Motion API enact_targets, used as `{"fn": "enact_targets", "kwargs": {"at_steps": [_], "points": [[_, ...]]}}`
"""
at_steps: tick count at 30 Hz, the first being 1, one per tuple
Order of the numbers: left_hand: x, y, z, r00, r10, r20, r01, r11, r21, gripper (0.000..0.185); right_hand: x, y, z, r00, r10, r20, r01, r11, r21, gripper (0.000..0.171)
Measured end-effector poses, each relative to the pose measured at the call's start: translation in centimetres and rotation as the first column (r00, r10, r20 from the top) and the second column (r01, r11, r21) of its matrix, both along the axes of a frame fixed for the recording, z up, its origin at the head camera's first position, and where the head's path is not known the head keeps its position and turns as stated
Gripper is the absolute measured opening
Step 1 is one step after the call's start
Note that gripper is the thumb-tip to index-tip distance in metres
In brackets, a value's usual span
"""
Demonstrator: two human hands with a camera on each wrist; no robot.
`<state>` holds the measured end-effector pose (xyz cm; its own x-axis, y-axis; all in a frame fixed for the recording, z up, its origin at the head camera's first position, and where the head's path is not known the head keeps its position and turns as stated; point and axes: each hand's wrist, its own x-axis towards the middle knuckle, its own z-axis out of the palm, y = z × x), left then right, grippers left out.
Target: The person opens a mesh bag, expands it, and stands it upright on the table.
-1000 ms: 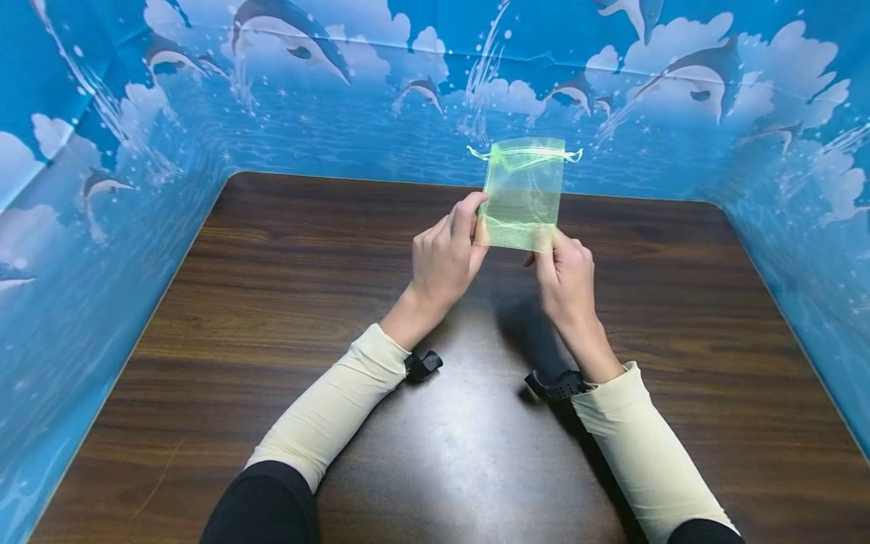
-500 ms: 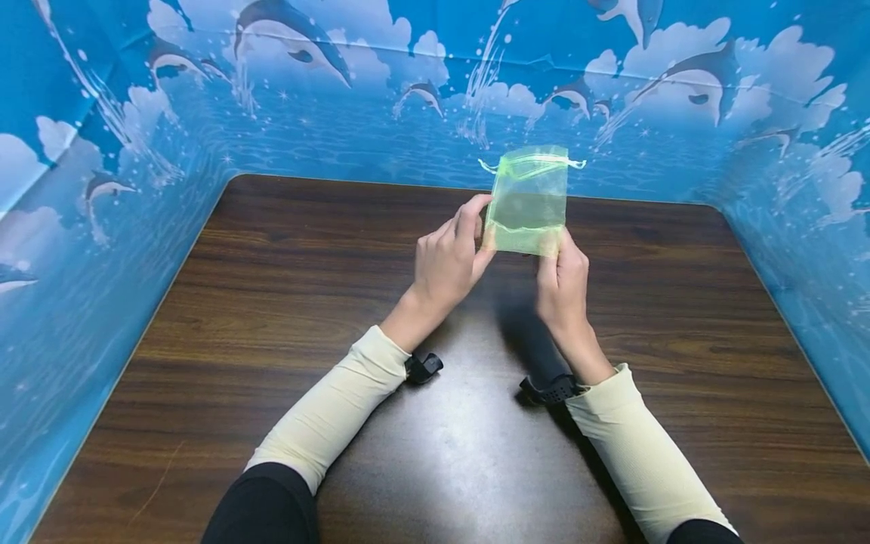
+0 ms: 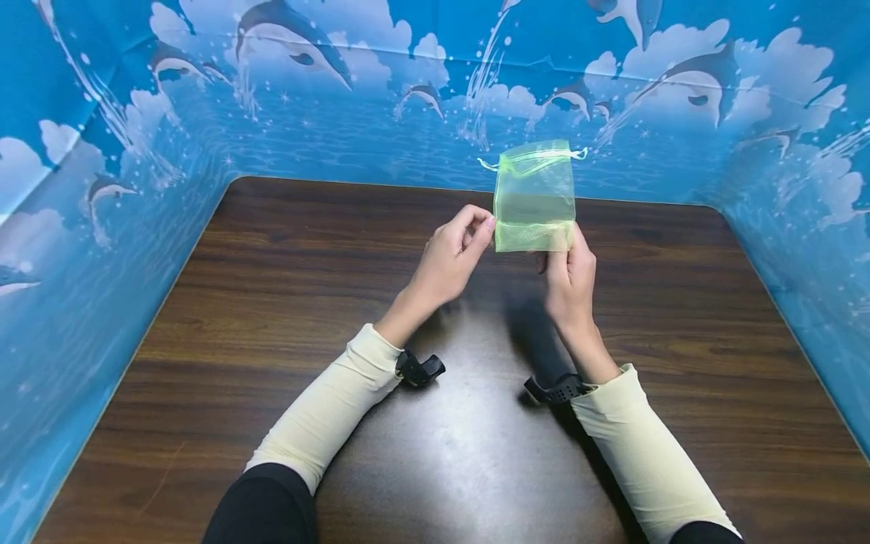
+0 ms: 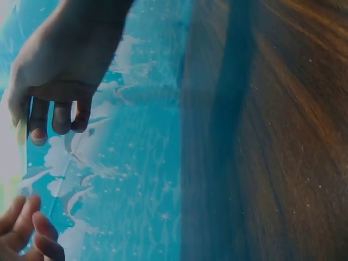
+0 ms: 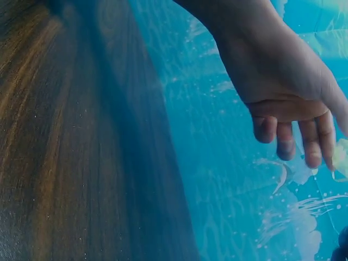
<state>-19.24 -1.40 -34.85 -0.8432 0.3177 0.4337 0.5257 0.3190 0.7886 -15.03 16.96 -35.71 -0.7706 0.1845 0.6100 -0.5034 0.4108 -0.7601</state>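
A sheer green drawstring bag point(image 3: 535, 198) is held upright above the brown table point(image 3: 285, 302), with its gathered mouth and ribbon ends on top. My right hand point(image 3: 569, 273) grips the bag's bottom right corner between thumb and fingers. My left hand point(image 3: 454, 255) is beside it, its curled index finger and thumb pinching the lower left edge. In the left wrist view only a pale sliver of the bag point(image 4: 20, 142) shows by the curled fingers point(image 4: 53, 117). The right wrist view shows the right hand's curled fingers point(image 5: 296, 142) and a pale bit of the bag point(image 5: 341, 157) at the frame's edge.
Blue walls printed with dolphins point(image 3: 109, 151) stand along the left, far and right sides of the table. Cream sleeves point(image 3: 326, 412) cover both forearms, with a black wrist strap point(image 3: 421, 369) on each.
The bag has shifted slightly right and up. My left hand's fingers have slid from over the bag's lower left part out to its edge. The right hand has kept its hold.
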Motion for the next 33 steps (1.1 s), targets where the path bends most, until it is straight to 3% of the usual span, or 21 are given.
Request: {"fn": "enact_targets", "kwargs": {"at_steps": [3,10,16,19,23,26,29,31,33], "points": [[-0.2,-0.1,0.1,0.998,-0.061,0.012,0.061,0.997,0.049,0.024,0.0,0.0,-0.1,1.0,0.015,0.011,-0.015,1.0,0.002,0.031],[-0.7,-0.8,0.5,0.996,-0.079,0.028,0.075,0.989,0.13,0.022,0.1,0.0,-0.3,0.992,0.076,0.1,-0.082,0.995,0.057,0.023],[-1.1,-1.3,1.1,0.989,-0.12,0.084,0.105,0.981,0.165,0.019,0.1,-0.1,-0.3,0.984,0.039,0.174,-0.059,0.992,0.112,0.025],[-1.0,-1.3,1.3,0.988,-0.121,0.097,0.102,0.978,0.181,0.017,0.0,-0.1,-0.3,0.974,0.062,0.216,-0.082,0.993,0.087,0.025],[-0.9,-1.1,1.3,0.984,-0.142,0.104,0.119,0.972,0.203,0.017,-0.2,-0.1,-0.5,0.948,0.153,0.278,-0.157,0.988,-0.009,0.023],[-0.7,-0.9,1.1,0.966,-0.212,0.15,0.186,0.967,0.173,0.025,-0.2,-0.1,-0.6,0.948,0.184,0.26,-0.173,0.983,-0.064,0.02],[-0.6,-0.7,1.0,0.948,-0.268,0.173,0.254,0.962,0.102,0.047,-0.2,-0.2,-0.5,0.963,0.169,0.21,-0.154,0.985,-0.083,0.023],[-0.5,-0.5,0.8,0.943,-0.288,0.165,0.278,0.957,0.082,0.057,-0.3,-0.3,-0.5,0.967,0.174,0.184,-0.159,0.983,-0.096,0.025],[-0.3,-0.2,0.7,0.946,-0.29,0.146,0.275,0.955,0.112,0.055,-0.2,-0.4,-0.5,0.968,0.18,0.176,-0.163,0.981,-0.106,0.024]]}}
